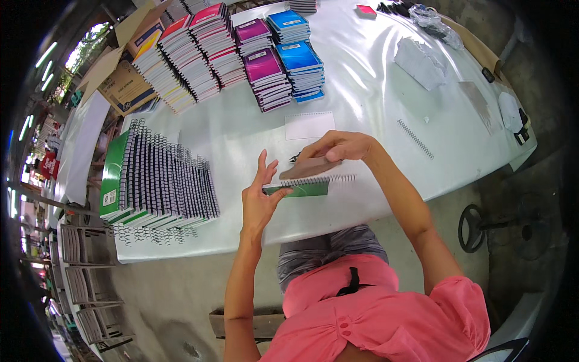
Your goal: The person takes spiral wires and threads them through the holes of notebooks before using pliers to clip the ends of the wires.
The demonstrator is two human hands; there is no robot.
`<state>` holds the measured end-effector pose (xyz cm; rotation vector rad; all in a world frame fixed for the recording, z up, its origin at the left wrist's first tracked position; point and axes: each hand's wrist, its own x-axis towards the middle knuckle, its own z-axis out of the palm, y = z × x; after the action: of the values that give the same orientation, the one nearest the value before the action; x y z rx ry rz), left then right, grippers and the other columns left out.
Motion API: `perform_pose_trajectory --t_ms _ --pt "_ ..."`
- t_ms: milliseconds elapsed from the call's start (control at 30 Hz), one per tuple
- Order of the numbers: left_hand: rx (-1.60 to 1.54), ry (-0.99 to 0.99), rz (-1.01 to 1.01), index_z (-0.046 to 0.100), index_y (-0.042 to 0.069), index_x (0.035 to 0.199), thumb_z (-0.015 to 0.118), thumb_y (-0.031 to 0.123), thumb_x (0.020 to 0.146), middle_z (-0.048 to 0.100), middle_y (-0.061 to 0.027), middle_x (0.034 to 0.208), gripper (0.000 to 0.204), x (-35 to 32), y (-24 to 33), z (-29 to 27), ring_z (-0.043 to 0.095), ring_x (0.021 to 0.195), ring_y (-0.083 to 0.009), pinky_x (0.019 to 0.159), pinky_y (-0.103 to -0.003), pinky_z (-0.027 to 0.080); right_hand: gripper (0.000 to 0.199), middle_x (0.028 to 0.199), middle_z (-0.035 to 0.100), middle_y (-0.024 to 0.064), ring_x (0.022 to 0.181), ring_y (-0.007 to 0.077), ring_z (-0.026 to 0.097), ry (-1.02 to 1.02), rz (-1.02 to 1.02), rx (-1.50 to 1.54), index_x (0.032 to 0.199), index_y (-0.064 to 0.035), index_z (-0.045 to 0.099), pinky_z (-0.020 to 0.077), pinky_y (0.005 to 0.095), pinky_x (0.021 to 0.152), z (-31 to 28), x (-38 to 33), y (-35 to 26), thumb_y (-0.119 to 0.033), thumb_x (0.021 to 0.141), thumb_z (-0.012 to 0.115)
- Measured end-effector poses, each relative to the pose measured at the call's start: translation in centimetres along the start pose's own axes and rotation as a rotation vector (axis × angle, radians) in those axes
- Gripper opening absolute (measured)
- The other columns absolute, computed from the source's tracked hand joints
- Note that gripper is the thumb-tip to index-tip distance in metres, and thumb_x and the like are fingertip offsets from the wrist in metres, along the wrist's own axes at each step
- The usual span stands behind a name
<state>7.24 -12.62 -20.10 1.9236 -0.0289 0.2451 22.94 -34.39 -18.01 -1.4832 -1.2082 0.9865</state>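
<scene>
- The work in hand is on a green spiral notebook (300, 189), held above the near edge of the surface (362, 90), roughly midway along that edge.
- The left hand (260, 202) supports the notebook's left end: thumb pressed on the green cover, the other fingers (263, 166) spread upright and loose behind it, not curled shut.
- The right hand (339, 146) comes over the top, fingers curled shut on a brown board cover (309, 168) that lies tilted just above the wire coil (319, 180) along the notebook's top edge.
- Judgement: for a clean result, keep the notebook level with the left hand, line the board's punched edge up with the coil, and press evenly along the whole length rather than at one end. Whether the board is already engaged in the coil cannot be told.
- Left forearm rises near-vertical from the lower edge; wrist straight, palm toward the notebook.
- Right forearm reaches diagonally from the lower right, elbow raised, wrist bent downward over the work.
- A fanned row of bound green notebooks (160, 181) lies at the left end of the surface; a loose spiral wire (415, 139) lies toward the right edge.
</scene>
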Motion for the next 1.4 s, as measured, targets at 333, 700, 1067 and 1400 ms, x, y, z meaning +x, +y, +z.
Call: perform_pose_trajectory --t_ms 333,700,1067,1400 --pt "-0.131 0.074 -0.016 0.028 0.018 0.151 0.083 0.015 0.069 0.059 -0.0179 0.131 0.099 -0.6 -2.0 0.5 0.057 0.122 -0.0272 0.089 -0.032 0.051 0.056 0.114 0.065 0.0087 0.097 0.0182 0.057 0.018 0.120 -0.214 0.119 -0.0016 0.065 0.0446 0.0311 0.084 0.8 1.6 -1.8 -0.042 0.081 0.072" --pt "-0.179 -0.142 -0.146 0.033 0.013 0.149 0.077 0.009 0.077 0.059 -0.0128 0.132 0.085 -0.6 -1.6 -1.0 0.058 0.117 -0.0201 0.090 -0.029 0.049 0.048 0.119 0.063 0.0108 0.108 0.0202 0.057 0.168 0.049 -0.131 0.124 -0.0061 0.063 0.0460 0.0338 0.090 0.2 -2.5 -2.3 -0.035 0.085 0.069" --pt "-0.184 -0.018 -0.067 0.062 0.007 0.127 0.070 0.015 0.088 0.064 -0.0110 0.125 0.041 -0.6 -0.3 -2.2 0.057 0.119 -0.0205 0.101 -0.030 0.041 0.038 0.120 0.058 0.0144 0.117 0.0309 0.051 0.786 0.140 -0.844 0.109 -0.0077 0.067 0.0389 0.0425 0.098 1.0 -6.8 -0.4 -0.033 0.081 0.073" --pt "0.562 0.345 0.305 0.064 0.016 0.125 0.073 0.021 0.084 0.067 -0.0083 0.117 0.043 -2.6 -1.1 -0.2 0.063 0.111 -0.0292 0.079 -0.034 0.056 0.041 0.104 0.056 0.0129 0.101 0.0291 0.056 0.799 0.284 -0.835 0.126 -0.0150 0.057 0.0433 0.0412 0.089 8.8 -0.4 0.2 -0.018 0.086 0.066"
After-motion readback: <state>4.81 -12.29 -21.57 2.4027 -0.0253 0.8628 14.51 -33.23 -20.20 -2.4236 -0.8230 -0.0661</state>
